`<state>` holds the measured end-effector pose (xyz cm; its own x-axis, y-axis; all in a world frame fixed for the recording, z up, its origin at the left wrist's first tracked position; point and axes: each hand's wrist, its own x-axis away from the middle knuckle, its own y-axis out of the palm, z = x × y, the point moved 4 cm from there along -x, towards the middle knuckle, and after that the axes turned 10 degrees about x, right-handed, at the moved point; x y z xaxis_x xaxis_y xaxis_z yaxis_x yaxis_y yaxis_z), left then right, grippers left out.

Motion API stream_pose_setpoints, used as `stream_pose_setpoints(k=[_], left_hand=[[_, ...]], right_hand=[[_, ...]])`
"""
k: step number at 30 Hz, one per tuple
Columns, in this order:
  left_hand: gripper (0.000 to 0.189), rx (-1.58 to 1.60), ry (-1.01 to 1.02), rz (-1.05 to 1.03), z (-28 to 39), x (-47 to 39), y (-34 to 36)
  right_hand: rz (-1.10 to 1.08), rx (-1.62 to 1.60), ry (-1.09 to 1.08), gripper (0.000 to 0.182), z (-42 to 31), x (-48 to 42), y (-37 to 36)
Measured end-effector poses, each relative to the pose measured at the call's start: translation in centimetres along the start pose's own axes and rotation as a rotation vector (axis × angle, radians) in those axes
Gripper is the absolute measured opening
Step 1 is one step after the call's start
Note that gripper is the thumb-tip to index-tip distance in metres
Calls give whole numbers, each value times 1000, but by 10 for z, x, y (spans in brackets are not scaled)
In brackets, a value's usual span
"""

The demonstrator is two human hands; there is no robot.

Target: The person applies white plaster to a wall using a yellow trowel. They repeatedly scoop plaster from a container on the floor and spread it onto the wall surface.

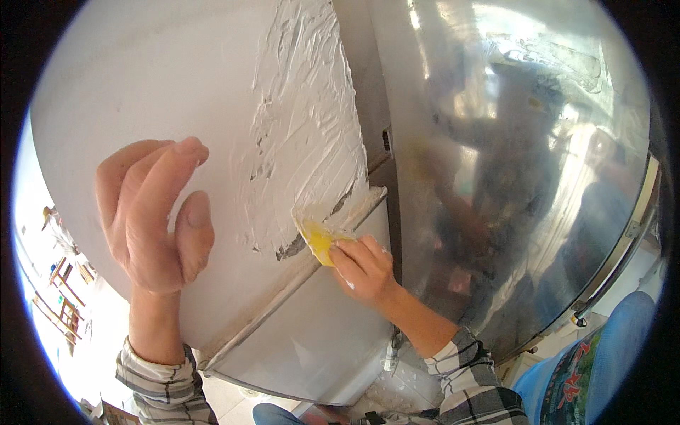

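Note:
My right hand (364,268) grips a yellow flexible spreader (319,240), its edge against the lower end of a band of white paste (313,117) on a large pale panel (175,85). The paste lies thick and ridged along the panel's right edge, with dark gaps in places. White smears show on my right fingers. At the left, my left hand (159,212) is raised in front of the panel with its fingers curled, thumb and fingertips apart, holding nothing. Below the spreader, a raised seam (297,281) crosses the panel diagonally.
A shiny, reflective curved metal panel (478,186) stands at the right, beyond a dark gap (393,228). A blue bag or wrapped item with printing (579,366) is at the lower right. Wooden stools (66,313) and a person (58,231) are far off at the left.

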<state>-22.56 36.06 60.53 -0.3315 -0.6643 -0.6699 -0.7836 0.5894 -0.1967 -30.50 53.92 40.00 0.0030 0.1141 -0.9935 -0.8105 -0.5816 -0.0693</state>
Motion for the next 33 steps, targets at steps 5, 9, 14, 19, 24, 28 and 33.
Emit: stream_pose_setpoints(k=[5, 9, 14, 19, 24, 28, 33], left_hand=[[27, -2, -11, -6, 3, -1, -1], [26, -22, 49, -16, 3, -6, -2], [24, -31, 46, -44, 8, -7, -7], [23, -24, 34, -66, 13, -6, -2], [24, -4, 45, -66, 10, -2, -2], [25, -1, 37, -57, 11, -3, -4], [26, -3, 46, -69, 8, 0, -2]], right_hand=[[130, 172, 184, 23, 54, -37, 8], [224, 223, 213, 19, 85, -69, 35], [129, 43, 134, 24, 48, -51, 42], [53, 20, -5, 28, 11, -5, 33], [9, -62, -134, 27, -9, 12, 5], [133, 38, 36, 18, 20, 16, -13], [89, 198, 285, 11, 68, -11, 21]])
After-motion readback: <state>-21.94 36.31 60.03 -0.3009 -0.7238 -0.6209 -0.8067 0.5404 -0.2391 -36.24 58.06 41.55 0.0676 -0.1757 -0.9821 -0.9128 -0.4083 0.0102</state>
